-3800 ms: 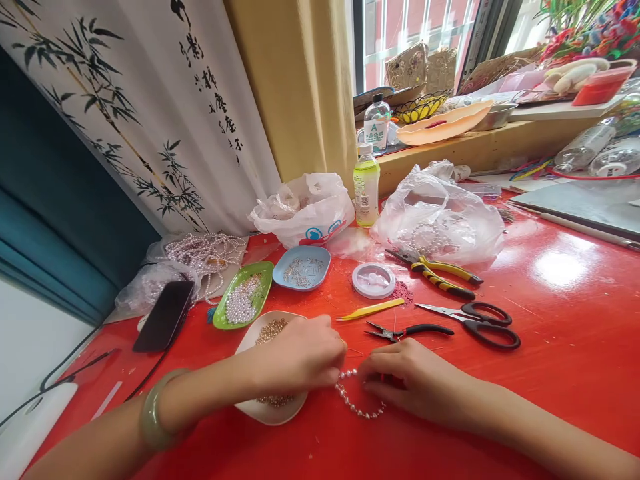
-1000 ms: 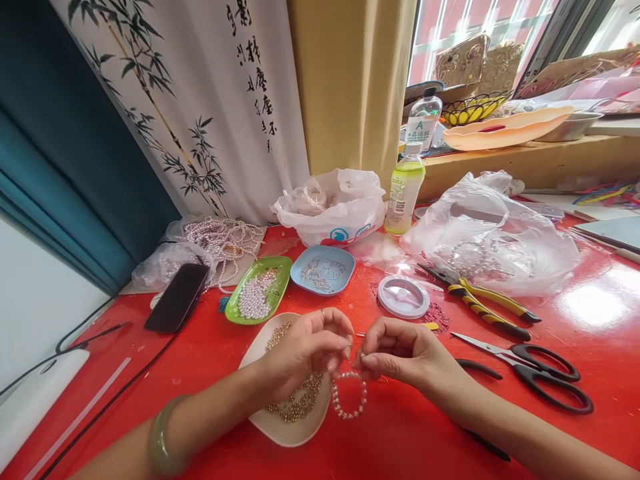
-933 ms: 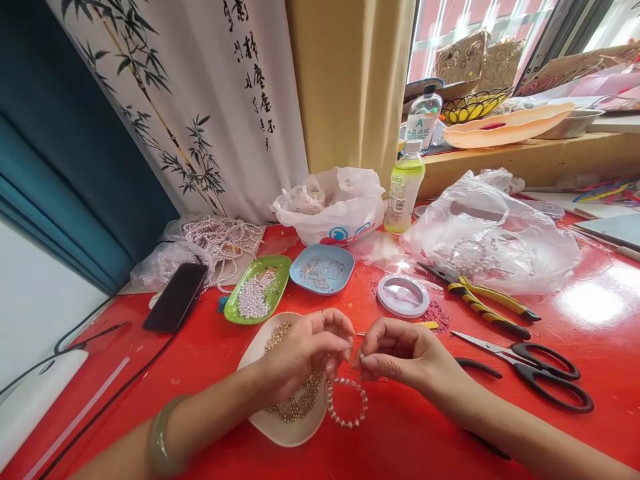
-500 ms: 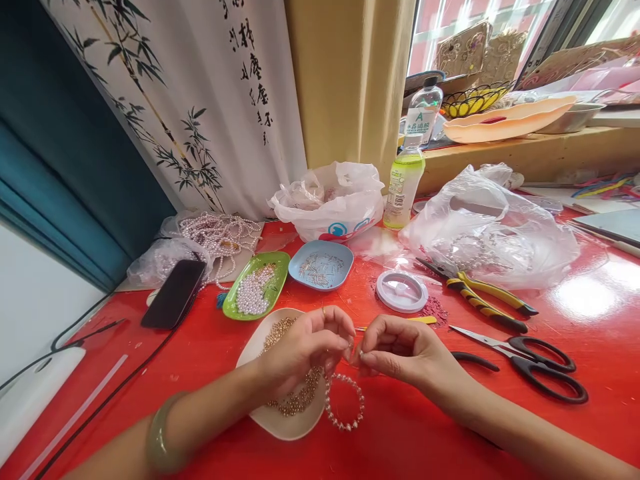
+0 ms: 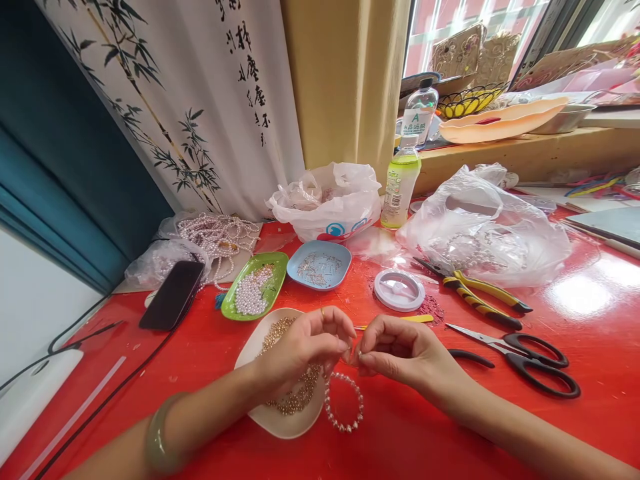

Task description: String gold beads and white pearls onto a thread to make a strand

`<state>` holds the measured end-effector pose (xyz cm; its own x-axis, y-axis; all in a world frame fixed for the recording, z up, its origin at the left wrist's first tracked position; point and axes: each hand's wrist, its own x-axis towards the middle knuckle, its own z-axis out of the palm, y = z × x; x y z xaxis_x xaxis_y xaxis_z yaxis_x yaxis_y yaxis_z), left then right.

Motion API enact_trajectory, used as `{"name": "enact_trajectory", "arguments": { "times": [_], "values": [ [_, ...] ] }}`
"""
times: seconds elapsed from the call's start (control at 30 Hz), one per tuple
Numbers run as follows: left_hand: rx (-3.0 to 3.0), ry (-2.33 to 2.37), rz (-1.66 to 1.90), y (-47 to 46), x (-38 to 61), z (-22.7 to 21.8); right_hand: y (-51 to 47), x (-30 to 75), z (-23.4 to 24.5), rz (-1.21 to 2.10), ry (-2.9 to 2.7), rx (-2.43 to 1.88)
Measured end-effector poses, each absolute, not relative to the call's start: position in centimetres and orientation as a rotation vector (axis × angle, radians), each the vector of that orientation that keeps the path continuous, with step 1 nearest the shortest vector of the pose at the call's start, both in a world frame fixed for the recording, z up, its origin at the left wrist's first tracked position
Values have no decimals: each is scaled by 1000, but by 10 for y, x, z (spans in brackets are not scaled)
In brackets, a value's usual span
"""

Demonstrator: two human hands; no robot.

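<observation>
My left hand (image 5: 310, 347) is closed over the white plate (image 5: 250, 343) of gold beads (image 5: 300, 398), thumb and fingers pinched together. From its fingertips hangs a bracelet (image 5: 345, 427) of pearly and gold beads, forming a loop just above the red table. My right hand (image 5: 403, 348) faces it, thumb and forefinger closed on a tiny pale bead (image 5: 359, 355). The fingertips of both hands almost meet, and any thread between them is too fine to make out.
Behind my hands stand a green dish (image 5: 277, 285) of pearls and a blue dish (image 5: 320, 285) of pins. Pliers (image 5: 480, 299), black-handled scissors (image 5: 537, 360) and a round lid (image 5: 399, 290) lie to the right. A phone (image 5: 173, 295) rests at left; plastic bags (image 5: 485, 233) are at the back.
My hands keep nearly the same pose, with the bracelet still hanging in place. The whole view has shifted very slightly, so the table items on the right sit a little further left.
</observation>
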<state>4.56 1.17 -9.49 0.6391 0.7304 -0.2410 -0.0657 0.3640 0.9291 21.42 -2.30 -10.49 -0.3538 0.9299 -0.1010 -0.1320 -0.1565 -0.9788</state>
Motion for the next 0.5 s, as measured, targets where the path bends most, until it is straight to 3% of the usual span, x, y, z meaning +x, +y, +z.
{"name": "enact_trajectory", "arguments": {
  "times": [0.13,0.5],
  "values": [
    [1125,723,581,12,44,-97,-24,214,-107,1422,-1478,-987],
    [1163,712,564,13,42,-95,-31,215,-116,324,-2028,-914]
  ]
}}
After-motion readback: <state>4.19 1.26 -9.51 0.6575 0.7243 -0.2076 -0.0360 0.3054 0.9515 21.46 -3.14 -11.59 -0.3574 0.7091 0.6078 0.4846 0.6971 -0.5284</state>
